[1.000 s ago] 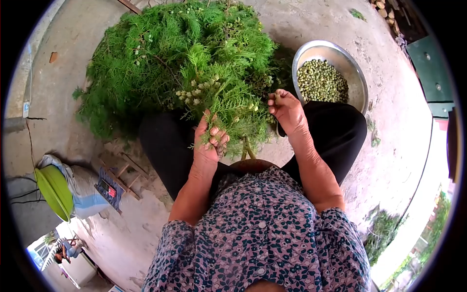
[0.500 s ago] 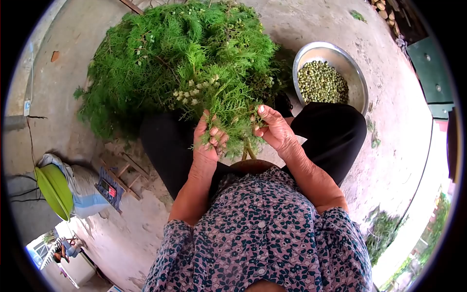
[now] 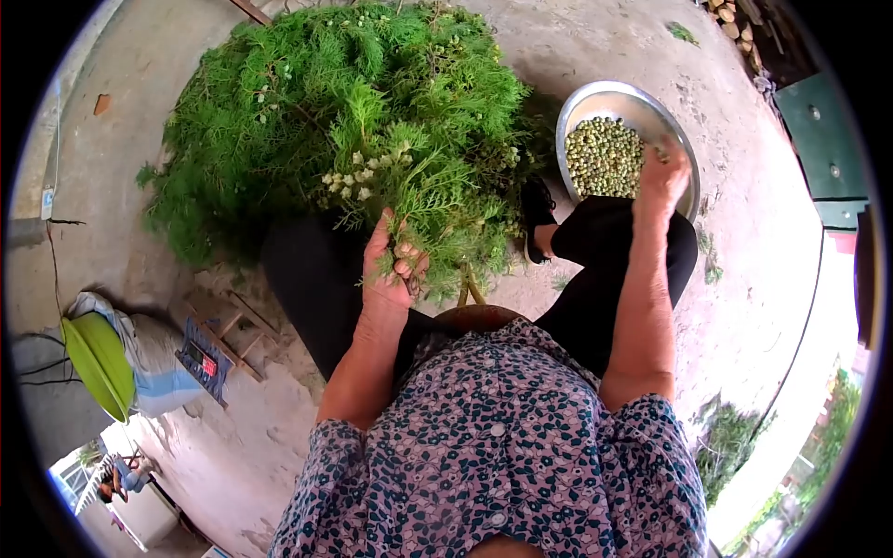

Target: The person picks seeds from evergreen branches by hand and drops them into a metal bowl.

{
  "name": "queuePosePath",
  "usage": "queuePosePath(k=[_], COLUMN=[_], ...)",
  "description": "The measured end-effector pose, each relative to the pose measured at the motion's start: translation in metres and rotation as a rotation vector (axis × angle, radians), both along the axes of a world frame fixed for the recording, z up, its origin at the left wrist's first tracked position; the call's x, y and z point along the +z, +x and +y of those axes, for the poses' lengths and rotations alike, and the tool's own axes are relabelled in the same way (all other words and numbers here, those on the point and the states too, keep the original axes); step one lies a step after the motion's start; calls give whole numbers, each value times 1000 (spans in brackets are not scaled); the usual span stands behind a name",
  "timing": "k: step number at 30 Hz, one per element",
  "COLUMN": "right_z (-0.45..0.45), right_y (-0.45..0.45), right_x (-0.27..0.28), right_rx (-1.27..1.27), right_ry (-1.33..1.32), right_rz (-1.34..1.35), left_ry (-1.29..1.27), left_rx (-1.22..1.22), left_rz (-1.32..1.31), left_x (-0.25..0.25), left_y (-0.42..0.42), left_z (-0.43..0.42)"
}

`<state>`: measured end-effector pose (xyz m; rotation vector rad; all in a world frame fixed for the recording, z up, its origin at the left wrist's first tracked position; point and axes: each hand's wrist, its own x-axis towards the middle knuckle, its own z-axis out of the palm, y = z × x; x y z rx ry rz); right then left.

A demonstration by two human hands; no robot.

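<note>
Fingers of my left hand (image 3: 395,265) are wrapped round a leafy green branch (image 3: 437,200) that lies over my lap. Pale green cones (image 3: 353,181) cluster on it, just above that hand. Over the right part of a metal basin (image 3: 642,98) is my right hand (image 3: 664,172), its fingers blurred by motion, so what they hold, if anything, cannot be made out. Many small green cones (image 3: 600,156) lie in the basin. A large heap of green branches (image 3: 307,112) spreads on the ground in front of me.
At the left are a small wooden stool (image 3: 242,335), a yellow-green basin (image 3: 98,367) and a pale sack (image 3: 163,363). A green cabinet (image 3: 823,139) and stacked logs (image 3: 730,23) stand at the upper right. Another person (image 3: 126,476) is far off at the lower left.
My right hand first went from beside the branch to its leaves, then moved right and up over the metal basin. My left hand has stayed on the branch.
</note>
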<state>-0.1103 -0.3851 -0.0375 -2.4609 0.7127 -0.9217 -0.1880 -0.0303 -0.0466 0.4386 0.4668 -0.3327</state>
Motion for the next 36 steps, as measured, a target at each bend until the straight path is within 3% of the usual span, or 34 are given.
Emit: queuePosePath(k=[1,4,6,7,8,10,13,14,16,17,18,20,21,24,26,28,29,30,32,34,36], right_z=[-19,-20,10,32,61,105,147,152,170,169,167,165,166,183,186,188,186,184,181,186,187], right_y=[7,3,-8,-12,-23,-41,-55,-59,-74,-78,-79,-81,-80,-78,-77,-79,-78,-79,-83,-91,-90], right_x=[-17,-9,10,8,18,27,18,14,11,-6,-12,-17,-16,-7,-22,-36,-21,-25,-42,-49,-29], right_rx=[-119,-173,112,323,498,749,1101,1038,631,590,593,670,703,892,908,798,865,865,968,896,923], right_ry=[-225,-272,167,412,838,1010,985,1076,1091,1145,1142,1348,1570,1502,1487,1561,1720,1719,1085,1126,574], right_rz=[-17,-82,-109,-248,-191,47,163,258,15,-45,-44,516,585,438,491,476,459,458,324,230,101], left_ry=[-5,-41,-24,-16,-7,-22,10,-8,-26,-40,-55,-53,-49,67,-19,-32,8,8,12,125,30], left_rx=[9,-17,7,10,11,3,11,16,31,40,48,44,41,52,-19,-19,11,11,-15,25,-32], left_rz=[2,0,38,38,39,33,36,24,11,2,-8,2,13,110,51,96,131,130,66,185,191], left_x=[0,7,7,9,9,6,6,3,1,1,1,1,1,11,6,7,10,7,3,4,-4], left_y=[0,1,1,2,2,2,2,2,2,1,2,2,2,1,0,0,0,0,2,4,4], left_z=[-1,-2,-3,-4,-4,-3,-4,-3,-1,-1,-1,-1,-2,-7,-5,-6,-8,-8,-6,-12,-11])
